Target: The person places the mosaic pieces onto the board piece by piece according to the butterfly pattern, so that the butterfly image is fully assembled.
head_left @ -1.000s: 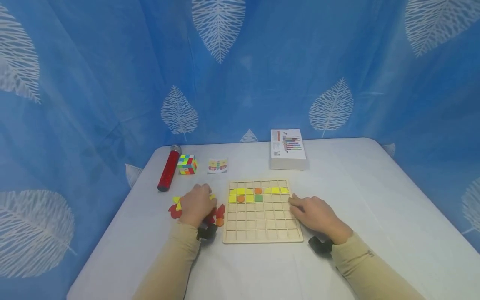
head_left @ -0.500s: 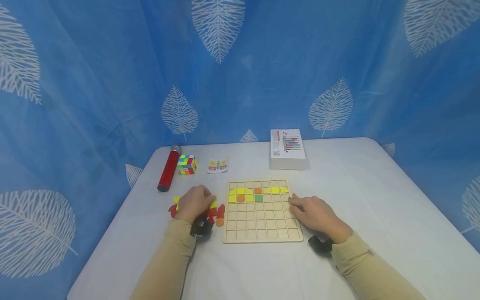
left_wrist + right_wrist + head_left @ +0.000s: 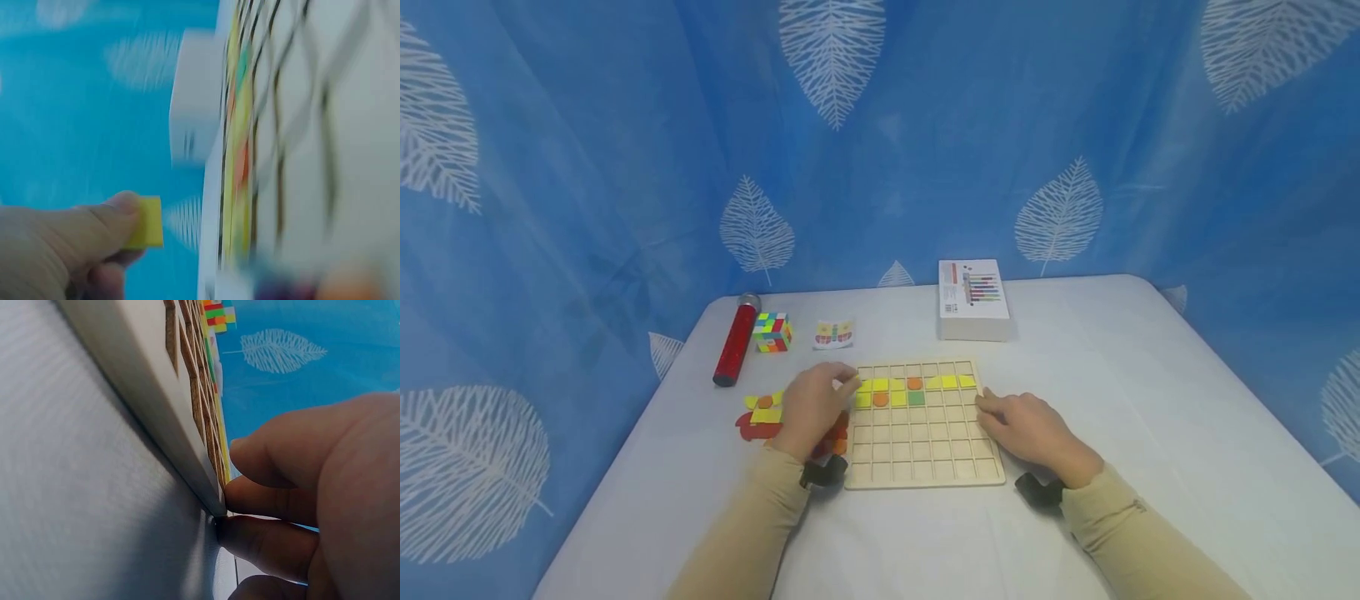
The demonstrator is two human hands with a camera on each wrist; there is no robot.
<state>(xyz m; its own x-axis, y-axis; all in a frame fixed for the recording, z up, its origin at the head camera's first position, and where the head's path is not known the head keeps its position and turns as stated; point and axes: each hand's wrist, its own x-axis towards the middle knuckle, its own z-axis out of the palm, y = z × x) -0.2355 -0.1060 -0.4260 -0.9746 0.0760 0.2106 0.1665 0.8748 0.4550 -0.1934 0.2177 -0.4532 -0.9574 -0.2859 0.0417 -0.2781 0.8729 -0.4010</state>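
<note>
A yellow square tile (image 3: 149, 224) is pinched between the thumb and fingers of my left hand (image 3: 815, 408), which is just left of the wooden grid board (image 3: 925, 454). Two upper rows of the board hold yellow pieces, two orange discs (image 3: 914, 383) and a green square (image 3: 916, 398). Loose yellow pieces (image 3: 766, 415) and red pieces (image 3: 758, 431) lie on the cloth, partly hidden by that hand. My right hand (image 3: 1030, 427) rests at the board's right edge. In the right wrist view its fingertips (image 3: 234, 494) touch the rim, the thumb apart from it.
Behind the loose pieces are a red microphone-shaped tube (image 3: 737, 343), a colour puzzle cube (image 3: 772, 332) and a small picture card (image 3: 833, 334). A white box (image 3: 974, 300) stands beyond the board, before the blue leaf-patterned curtain (image 3: 887, 208).
My left hand has moved right, from over the loose pieces to the board's upper left edge, now with a yellow tile. The right hand has stayed at the board's edge.
</note>
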